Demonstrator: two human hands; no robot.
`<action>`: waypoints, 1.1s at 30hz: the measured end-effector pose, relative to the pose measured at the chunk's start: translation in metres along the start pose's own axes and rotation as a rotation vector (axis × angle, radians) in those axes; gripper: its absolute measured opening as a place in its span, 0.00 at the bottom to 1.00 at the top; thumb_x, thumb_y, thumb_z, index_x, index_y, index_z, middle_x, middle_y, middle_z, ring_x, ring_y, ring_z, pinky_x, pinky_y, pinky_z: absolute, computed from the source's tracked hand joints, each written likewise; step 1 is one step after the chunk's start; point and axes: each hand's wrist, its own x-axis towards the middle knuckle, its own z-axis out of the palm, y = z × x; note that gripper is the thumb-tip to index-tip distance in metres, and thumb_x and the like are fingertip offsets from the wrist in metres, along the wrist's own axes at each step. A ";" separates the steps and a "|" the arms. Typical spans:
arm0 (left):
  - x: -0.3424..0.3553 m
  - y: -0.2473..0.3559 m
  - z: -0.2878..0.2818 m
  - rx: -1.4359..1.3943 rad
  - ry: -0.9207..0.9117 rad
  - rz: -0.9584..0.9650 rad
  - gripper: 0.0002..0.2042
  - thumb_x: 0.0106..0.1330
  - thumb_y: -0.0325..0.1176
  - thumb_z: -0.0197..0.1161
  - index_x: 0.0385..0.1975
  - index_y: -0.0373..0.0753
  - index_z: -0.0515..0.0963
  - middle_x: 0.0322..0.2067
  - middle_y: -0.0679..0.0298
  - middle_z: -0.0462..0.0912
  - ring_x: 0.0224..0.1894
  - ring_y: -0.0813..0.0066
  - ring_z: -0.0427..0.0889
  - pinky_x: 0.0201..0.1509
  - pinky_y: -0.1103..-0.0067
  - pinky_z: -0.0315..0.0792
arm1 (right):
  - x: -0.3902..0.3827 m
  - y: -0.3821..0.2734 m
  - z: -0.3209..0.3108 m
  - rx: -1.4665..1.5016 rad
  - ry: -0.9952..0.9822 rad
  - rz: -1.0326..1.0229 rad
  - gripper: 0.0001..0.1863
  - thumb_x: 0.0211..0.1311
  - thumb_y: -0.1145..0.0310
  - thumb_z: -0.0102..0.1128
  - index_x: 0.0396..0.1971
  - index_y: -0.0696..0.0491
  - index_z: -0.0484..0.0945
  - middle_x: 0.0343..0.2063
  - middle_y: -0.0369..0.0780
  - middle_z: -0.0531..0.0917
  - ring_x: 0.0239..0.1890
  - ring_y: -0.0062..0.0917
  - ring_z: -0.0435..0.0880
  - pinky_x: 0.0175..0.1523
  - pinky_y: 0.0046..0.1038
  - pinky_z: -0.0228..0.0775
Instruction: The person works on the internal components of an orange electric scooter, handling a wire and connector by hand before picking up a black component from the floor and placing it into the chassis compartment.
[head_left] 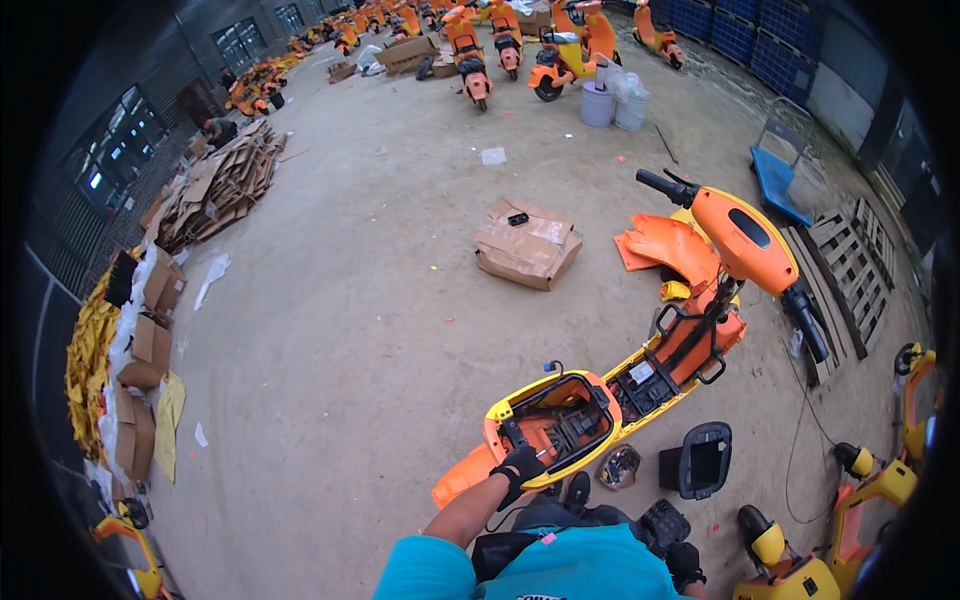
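An orange and yellow electric scooter (619, 424), partly stripped, stands in front of me with its seat compartment (560, 425) uncovered. Wiring and dark parts show inside. My left hand (518, 468), in a black glove, is closed at the near left rim of that compartment. A dark, narrow thing with a short shiny tip shows beside its fingers, too small to name. Low at my right side is my right hand (685, 563), also gloved in black, its fingers not clearly visible. Next to it is a black, blocky thing (665, 524); whether the hand touches it I cannot tell.
A black bin-shaped tub (697, 461) and a bag of small parts (619, 467) lie right of my feet. Beyond the scooter are a cardboard box (528, 245), orange panels (672, 247) and a wooden pallet (852, 265). A cable (797, 430) crosses the floor at right.
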 end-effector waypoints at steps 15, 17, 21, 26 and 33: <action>-0.031 0.099 -0.025 -0.284 0.072 0.406 0.17 0.41 0.38 0.60 0.27 0.31 0.77 0.25 0.44 0.77 0.30 0.49 0.77 0.30 0.64 0.69 | 0.108 -0.022 -0.116 0.581 0.265 -0.354 0.07 0.54 0.70 0.56 0.33 0.55 0.74 0.24 0.39 0.78 0.26 0.28 0.77 0.33 0.29 0.70; -0.034 0.130 -0.027 -0.255 -0.012 0.411 0.17 0.41 0.38 0.60 0.27 0.31 0.77 0.25 0.45 0.77 0.29 0.51 0.78 0.29 0.65 0.69 | 0.115 -0.022 -0.120 0.969 0.094 -0.197 0.08 0.55 0.71 0.56 0.35 0.55 0.75 0.24 0.36 0.77 0.25 0.21 0.76 0.30 0.23 0.70; -0.062 0.193 -0.026 -0.326 -0.096 0.454 0.16 0.45 0.42 0.62 0.26 0.33 0.77 0.19 0.55 0.76 0.23 0.64 0.75 0.26 0.72 0.67 | 0.115 -0.084 -0.203 1.421 -0.142 0.080 0.11 0.56 0.71 0.56 0.40 0.55 0.75 0.23 0.36 0.76 0.24 0.16 0.75 0.26 0.19 0.69; -0.090 0.253 0.000 -0.619 -0.189 0.464 0.14 0.51 0.44 0.63 0.22 0.39 0.76 0.11 0.69 0.68 0.13 0.81 0.64 0.17 0.81 0.56 | 0.099 -0.098 -0.235 1.065 -0.063 -0.210 0.17 0.54 0.72 0.58 0.45 0.57 0.72 0.22 0.35 0.76 0.23 0.15 0.74 0.26 0.18 0.69; -0.140 0.292 0.049 -1.039 -0.236 0.075 0.11 0.58 0.42 0.62 0.20 0.43 0.72 0.11 0.75 0.61 0.12 0.86 0.57 0.15 0.84 0.49 | 0.079 -0.060 -0.193 1.046 -0.053 -0.300 0.15 0.49 0.66 0.62 0.36 0.56 0.76 0.28 0.39 0.80 0.31 0.21 0.77 0.37 0.25 0.69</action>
